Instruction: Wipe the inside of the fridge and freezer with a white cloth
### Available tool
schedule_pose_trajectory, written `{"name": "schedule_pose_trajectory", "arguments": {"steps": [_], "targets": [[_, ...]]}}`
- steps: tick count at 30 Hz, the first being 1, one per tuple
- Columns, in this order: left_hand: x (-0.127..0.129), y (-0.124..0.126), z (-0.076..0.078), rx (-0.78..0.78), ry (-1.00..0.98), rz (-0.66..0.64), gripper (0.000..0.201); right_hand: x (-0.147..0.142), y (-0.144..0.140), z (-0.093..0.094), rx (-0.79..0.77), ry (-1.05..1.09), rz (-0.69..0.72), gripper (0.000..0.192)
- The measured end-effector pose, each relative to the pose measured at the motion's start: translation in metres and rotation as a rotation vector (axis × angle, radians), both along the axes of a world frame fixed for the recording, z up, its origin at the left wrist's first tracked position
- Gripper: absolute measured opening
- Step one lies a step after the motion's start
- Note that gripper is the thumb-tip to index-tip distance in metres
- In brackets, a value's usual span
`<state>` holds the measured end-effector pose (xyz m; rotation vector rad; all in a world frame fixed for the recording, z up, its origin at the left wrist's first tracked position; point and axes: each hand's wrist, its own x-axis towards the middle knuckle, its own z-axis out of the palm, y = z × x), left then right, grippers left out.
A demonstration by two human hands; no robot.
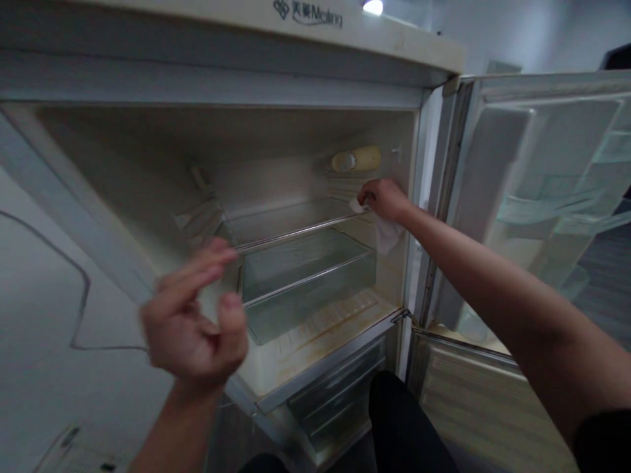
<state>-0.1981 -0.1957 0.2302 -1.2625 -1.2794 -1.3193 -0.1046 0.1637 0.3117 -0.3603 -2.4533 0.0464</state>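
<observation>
White crumpled cloth [383, 231] gripped in the right hand [386, 199], pressed against the open fridge's inner wall [394, 263]; left hand [197, 315] hovers half-open, empty, beside the glass shelf [296, 226].

glass shelf [296, 231] inside fridge [148, 171]; white cloth [384, 231] at its right end; clear drawer [305, 279] below.

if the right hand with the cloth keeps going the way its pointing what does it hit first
Probably the fridge's back wall beneath the yellowish light housing; the right hand, gripping the white cloth, looks almost there, though depth is unclear.
</observation>
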Motion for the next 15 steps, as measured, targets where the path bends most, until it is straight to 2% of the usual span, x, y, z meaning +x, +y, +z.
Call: {"name": "schedule_pose_trajectory", "arguments": {"steps": [2,4,6,8,9,12,15], "targets": [[0.023,0.027,-0.015,-0.285,-0.179,-0.104,0.047,-0.010,-0.026,-0.006,-0.193,0.310,0.188,0.038],[0.034,0.054,-0.016,-0.364,-0.375,-0.175,0.050,-0.016,-0.060,-0.021,-0.255,0.540,0.331,0.044],[0.037,0.075,-0.009,-0.356,-0.505,-0.262,0.056,-0.016,-0.096,-0.042,-0.271,0.688,0.432,0.048],[0.036,0.090,0.002,-0.339,-0.524,-0.304,0.060,-0.012,-0.124,-0.063,-0.264,0.751,0.531,0.049],[0.035,0.095,0.007,-0.315,-0.510,-0.302,0.056,-0.010,-0.133,-0.072,-0.248,0.772,0.577,0.049],[0.028,0.103,0.021,-0.196,-0.472,-0.249,0.027,-0.009,-0.143,-0.084,-0.193,0.788,0.654,0.049],[0.013,0.108,0.036,-0.104,-0.503,-0.235,0.025,-0.015,-0.134,-0.082,-0.194,0.756,0.644,0.050]]}}
